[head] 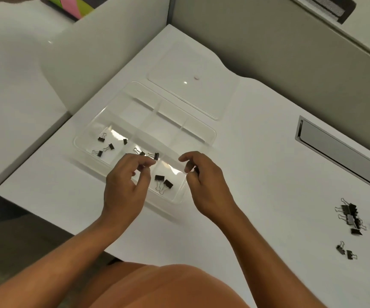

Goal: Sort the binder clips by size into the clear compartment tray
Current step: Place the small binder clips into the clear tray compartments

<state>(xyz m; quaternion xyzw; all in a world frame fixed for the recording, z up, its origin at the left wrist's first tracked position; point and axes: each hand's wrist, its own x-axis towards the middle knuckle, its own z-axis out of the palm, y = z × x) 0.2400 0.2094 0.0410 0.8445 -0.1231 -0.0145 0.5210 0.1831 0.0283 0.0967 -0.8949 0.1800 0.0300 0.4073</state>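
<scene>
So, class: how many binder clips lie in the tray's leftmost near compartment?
4: one at the far left, one at the far right, one in the middle, one nearest the front. None looks hidden.

Tray [201,132]: clear plastic, divided into compartments, lying flat and turned at an angle.
Near-left compartment: four small black clips [109,146], scattered.
Near-middle compartment: a few black clips [156,155], partly hidden.
Near-right compartment: two larger black clips [163,181] side by side, wire handles pointing outward.
Unsorted clips [350,217]: black, mixed sizes, a loose heap well off to the right of the tray.
</scene>
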